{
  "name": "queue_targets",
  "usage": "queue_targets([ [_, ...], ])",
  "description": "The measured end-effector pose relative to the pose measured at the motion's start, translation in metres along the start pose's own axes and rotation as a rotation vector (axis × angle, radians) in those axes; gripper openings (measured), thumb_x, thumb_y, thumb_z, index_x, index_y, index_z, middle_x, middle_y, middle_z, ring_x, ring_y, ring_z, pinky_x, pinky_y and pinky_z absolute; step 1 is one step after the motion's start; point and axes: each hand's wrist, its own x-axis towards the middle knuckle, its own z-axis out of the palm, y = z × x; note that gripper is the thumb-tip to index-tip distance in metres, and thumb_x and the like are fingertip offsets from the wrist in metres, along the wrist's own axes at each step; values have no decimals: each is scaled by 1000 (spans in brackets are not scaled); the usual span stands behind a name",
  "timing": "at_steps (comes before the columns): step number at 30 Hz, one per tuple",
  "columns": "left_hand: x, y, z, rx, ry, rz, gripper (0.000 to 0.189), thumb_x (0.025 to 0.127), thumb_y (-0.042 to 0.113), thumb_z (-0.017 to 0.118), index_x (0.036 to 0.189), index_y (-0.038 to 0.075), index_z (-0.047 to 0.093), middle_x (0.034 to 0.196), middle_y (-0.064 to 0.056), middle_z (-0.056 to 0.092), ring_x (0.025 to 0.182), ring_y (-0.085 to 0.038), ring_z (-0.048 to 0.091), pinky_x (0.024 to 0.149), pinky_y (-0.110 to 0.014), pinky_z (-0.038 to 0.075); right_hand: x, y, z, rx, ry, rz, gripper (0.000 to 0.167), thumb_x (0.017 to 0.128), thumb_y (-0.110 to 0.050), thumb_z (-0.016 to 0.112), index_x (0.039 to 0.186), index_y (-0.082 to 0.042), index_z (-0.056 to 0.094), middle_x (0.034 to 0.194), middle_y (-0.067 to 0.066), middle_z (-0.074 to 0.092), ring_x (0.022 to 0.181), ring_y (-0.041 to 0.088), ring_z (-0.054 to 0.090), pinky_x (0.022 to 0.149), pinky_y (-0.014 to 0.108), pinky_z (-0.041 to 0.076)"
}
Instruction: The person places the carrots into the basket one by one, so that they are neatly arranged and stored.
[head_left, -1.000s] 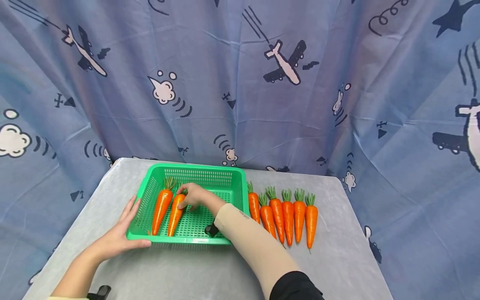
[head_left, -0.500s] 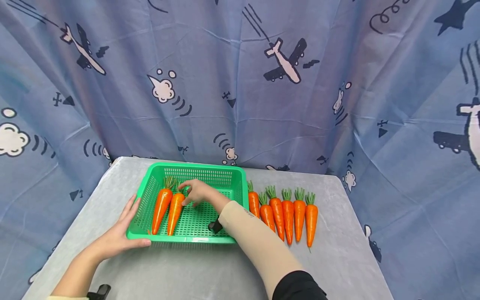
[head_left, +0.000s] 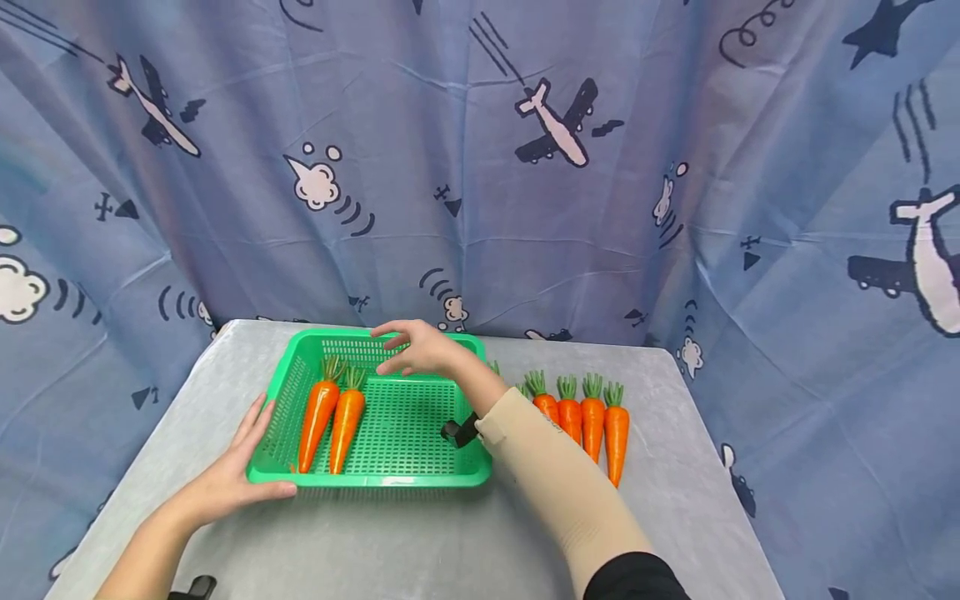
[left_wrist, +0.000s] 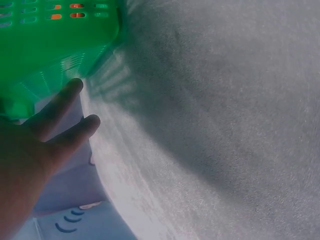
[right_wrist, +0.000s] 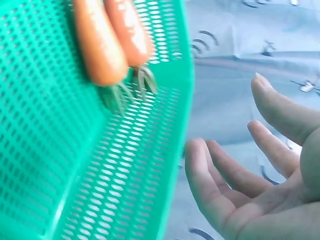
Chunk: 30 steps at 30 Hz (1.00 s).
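Here, glossy tapered carrots (head_left: 347,427) in a slotted plastic basket (head_left: 375,481).

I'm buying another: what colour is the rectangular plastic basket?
Green plastic basket, clearest in the head view.

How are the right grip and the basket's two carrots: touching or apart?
Apart; the right wrist view shows a gap between the right grip and carrots.

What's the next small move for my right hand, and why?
Probably swing your right hand across to the row of carrots on the table, because it holds nothing, two carrots lie in the green basket, and there's room beside them.
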Motion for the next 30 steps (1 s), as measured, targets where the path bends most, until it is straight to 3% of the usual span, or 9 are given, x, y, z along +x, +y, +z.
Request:
queue_targets([
  [5,0,-2,3,-6,4,10,126,77,23,86,164,19,-5,168,2,-21,147,-55,-2,99,-83,20,-25,0,-19,-59,55,-67,63,86,-15,82,143,-24,58,143,12,57,123,31,61,92,43,55],
  [11,0,-3,3,-23,-6,10,126,78,22,86,164,20,-6,167,3,-22,147,-55,-4,99,-82,20,-55,8,-36,-108,152,-92,61,85,-21,83,141,-28,60,142,6,58,123,28,62,93,38,55],
  [19,-1,-2,1,-18,-10,5,125,79,22,85,163,22,-7,167,5,-23,147,-56,-4,97,-83,21,-90,14,-52,-116,240,-117,60,85,-20,83,140,-27,60,143,3,59,123,28,61,97,42,53],
  [30,-2,-1,1,-13,1,24,125,78,21,85,164,21,-5,167,5,-23,146,-58,-2,97,-84,21,-143,51,-74,-142,349,-94,60,87,-26,81,142,-24,57,145,7,56,128,33,57,98,49,52],
])
